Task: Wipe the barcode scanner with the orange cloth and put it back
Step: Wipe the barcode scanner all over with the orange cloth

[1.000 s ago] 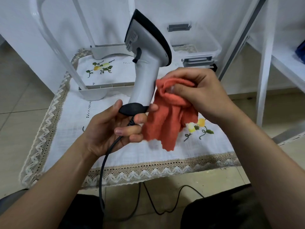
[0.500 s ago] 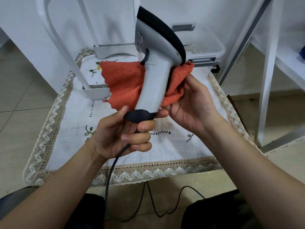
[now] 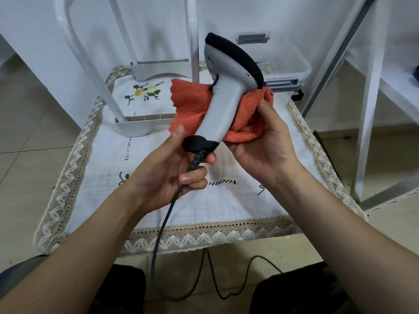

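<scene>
The barcode scanner (image 3: pixel 221 105), grey-white with a black head rim and black base, stands nearly upright above the desk's (image 3: pixel 226 209) middle, its dark cable (image 3: pixel 163 223) trailing over the near edge. The orange cloth (image 3: pixel 190 103) drapes behind its handle, touching it.

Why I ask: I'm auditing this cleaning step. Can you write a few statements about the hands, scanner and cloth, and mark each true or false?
1. The left hand grips the barcode scanner at the base of its handle. True.
2. The orange cloth lies flat on the table. False: the right hand holds it against the scanner's handle.
3. The scanner's cable hangs down below the left hand. True.
4. The scanner lies on its side on the tablecloth. False: it is held upright above it.
</scene>
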Available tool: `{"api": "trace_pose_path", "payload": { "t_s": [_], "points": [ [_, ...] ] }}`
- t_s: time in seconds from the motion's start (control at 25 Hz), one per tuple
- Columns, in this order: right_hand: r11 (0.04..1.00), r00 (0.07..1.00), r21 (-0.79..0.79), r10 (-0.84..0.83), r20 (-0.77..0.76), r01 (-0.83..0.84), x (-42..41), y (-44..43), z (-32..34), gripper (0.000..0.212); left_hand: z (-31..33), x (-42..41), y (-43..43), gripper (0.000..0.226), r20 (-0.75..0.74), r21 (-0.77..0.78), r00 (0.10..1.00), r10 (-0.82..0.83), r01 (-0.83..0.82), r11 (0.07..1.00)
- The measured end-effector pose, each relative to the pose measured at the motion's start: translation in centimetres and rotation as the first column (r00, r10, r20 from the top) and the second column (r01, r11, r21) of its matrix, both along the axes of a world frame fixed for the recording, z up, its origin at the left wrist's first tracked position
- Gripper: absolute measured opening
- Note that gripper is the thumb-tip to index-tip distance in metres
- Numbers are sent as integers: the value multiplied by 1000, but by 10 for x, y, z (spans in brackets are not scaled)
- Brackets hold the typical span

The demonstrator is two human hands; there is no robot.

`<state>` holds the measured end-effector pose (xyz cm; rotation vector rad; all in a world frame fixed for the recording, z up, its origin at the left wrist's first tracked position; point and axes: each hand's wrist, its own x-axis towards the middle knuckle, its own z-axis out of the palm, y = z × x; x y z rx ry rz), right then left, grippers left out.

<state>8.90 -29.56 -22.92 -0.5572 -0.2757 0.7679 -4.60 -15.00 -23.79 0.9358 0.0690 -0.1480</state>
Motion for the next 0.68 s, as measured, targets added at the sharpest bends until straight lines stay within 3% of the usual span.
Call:
{"api": "trace_pose_path", "payload": {
  "t_s": [0.04, 0.16, 0.24, 0.44, 0.68],
  "points": [
    [1000, 1000, -8, -13, 10, 13, 0, 1, 0, 103, 0, 0, -2, 40, -15, 59, 998, 58, -57, 997],
    [996, 996, -23, -87, 9, 87, 1, 3, -3, 61, 0, 2, -7, 27, -55, 207, 980, 192, -177, 962],
    [981, 985, -95, -163, 56, 167, -1, 3, -3, 44, 0, 1, -8, 24, -76, 285, 963, 258, -227, 931],
    [851, 921, -358, -326, 215, 385, -3, -2, 3, 53, 1, 0, -10, 32, 14, 372, 929, 370, -349, 860],
    [849, 934, -396, -347, 78, 349, -7, -8, 8, 39, -8, 1, -14, 35, 136, 525, 886, 444, -444, 726]
  ]
}}
